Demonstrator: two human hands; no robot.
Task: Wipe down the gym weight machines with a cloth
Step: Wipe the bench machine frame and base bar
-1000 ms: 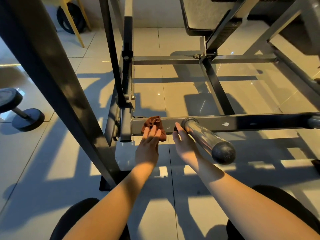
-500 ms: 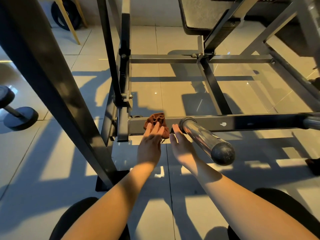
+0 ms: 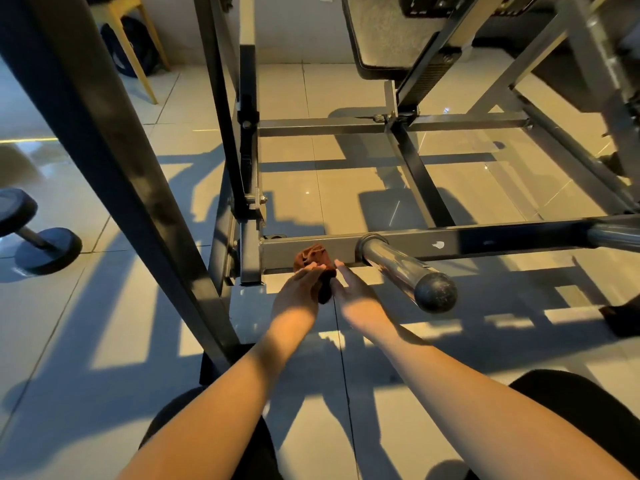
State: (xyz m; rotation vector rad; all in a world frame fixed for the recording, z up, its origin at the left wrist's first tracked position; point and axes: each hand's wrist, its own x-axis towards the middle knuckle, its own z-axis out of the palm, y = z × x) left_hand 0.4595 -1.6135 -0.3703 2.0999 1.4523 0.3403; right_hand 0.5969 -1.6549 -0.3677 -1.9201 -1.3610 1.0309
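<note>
Head view, frame centre:
- L hand (image 3: 300,289): fingers near-straight, pressing cloth (image 3: 312,257) onto front face of crossbar (image 3: 485,242). Prob. for firm wiping contact.
- Cloth: bunched, just left of chrome peg (image 3: 398,268).
- R hand (image 3: 354,296): fingers straight, relaxed, empty. Just beside cloth, prob. ready to steady or take it.

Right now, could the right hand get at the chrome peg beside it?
Probably yes. The right hand is open and holds nothing, and the peg sticks out just to its right with nothing between them. The left hand rests on the cloth, on the other side.
</note>
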